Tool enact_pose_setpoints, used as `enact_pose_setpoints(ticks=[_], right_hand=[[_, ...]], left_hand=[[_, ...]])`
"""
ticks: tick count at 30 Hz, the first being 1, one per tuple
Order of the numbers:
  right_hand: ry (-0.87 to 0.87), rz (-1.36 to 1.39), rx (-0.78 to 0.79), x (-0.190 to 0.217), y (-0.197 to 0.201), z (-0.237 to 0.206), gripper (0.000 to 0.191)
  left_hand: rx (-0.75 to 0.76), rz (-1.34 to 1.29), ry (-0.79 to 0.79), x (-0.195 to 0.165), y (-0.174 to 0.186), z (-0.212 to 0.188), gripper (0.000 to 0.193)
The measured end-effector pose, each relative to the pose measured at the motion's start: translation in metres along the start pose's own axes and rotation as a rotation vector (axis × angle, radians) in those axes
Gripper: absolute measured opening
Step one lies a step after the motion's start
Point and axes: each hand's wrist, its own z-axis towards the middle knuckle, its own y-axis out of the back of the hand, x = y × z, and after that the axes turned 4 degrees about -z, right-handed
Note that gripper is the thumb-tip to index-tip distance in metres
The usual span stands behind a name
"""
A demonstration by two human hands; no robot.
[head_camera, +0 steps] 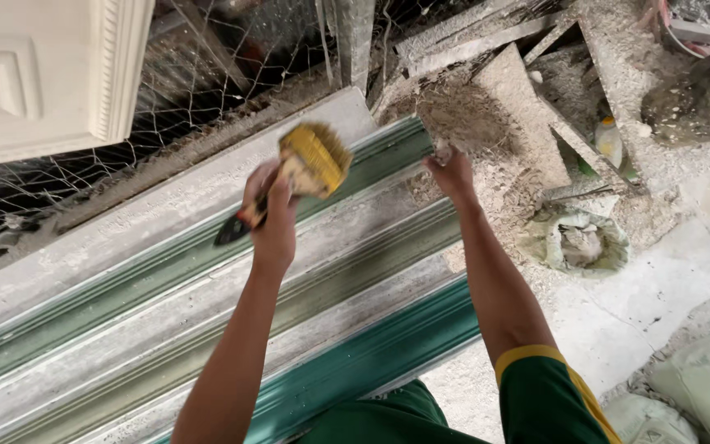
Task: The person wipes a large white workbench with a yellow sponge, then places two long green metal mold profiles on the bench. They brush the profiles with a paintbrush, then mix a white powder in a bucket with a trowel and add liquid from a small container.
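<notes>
The left hand was closed around the dark handle of a wide brush, gripping it near the ferrule. The yellow bristle head stood just above and to the right of the knuckles, angled upward and away from the work surface; the pointed end of the handle projected below and to the left of the fist. The brush did not appear to be touching anything but the hand.

The right hand was extended forward, fingers curled over the far end of a long green mould. Whether the fingers held a small pale object at that edge could not be determined. The two hands were well apart, the brush head between them and nearer the left.

The mould lay directly beneath both forearms, running diagonally from below and left of the left hand up to the right hand's fingertips. It showed several green channels separated by ridges coated in grey-white residue.

Beyond the right hand lay a heap of plaster debris. To its right and lower, an open sack of pale material sat on the floor, with a small plastic bottle further out. Behind the left hand, wire mesh was stretched, and a white ornamental panel stood above and left of it.
</notes>
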Motion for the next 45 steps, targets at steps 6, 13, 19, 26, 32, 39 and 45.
enact_pose_setpoints(ticks=[6, 13, 19, 26, 32, 39, 45], right_hand=[[0.010, -0.135, 0.121, 0.001, 0.008, 0.017, 0.035], [-0.137, -0.146, -0.071, -0.021, 0.021, 0.010, 0.036], [0.026, -0.246, -0.380, -0.084, 0.064, -0.014, 0.056], [0.075, 0.197, -0.373, -0.186, 0.076, -0.130, 0.035], [-0.274, 0.438, -0.456, -0.244, 0.058, -0.283, 0.037], [-0.468, 0.596, -0.356, -0.236, -0.008, -0.418, 0.044], [-0.487, 0.530, -0.141, -0.187, -0.050, -0.476, 0.045]], left_hand=[[-0.156, -0.132, 0.024, 0.014, 0.073, -0.060, 0.028], [-0.224, -0.269, 0.163, 0.007, 0.079, -0.106, 0.039], [-0.176, -0.437, 0.399, -0.014, 0.067, -0.122, 0.051], [-0.022, -0.197, 0.582, 0.017, 0.062, -0.148, 0.050], [0.939, 0.738, 0.504, 0.033, 0.018, -0.192, 0.038], [1.550, 1.247, -0.144, 0.050, -0.018, -0.242, 0.045], [1.451, 1.145, -0.359, 0.098, -0.043, -0.246, 0.025]])
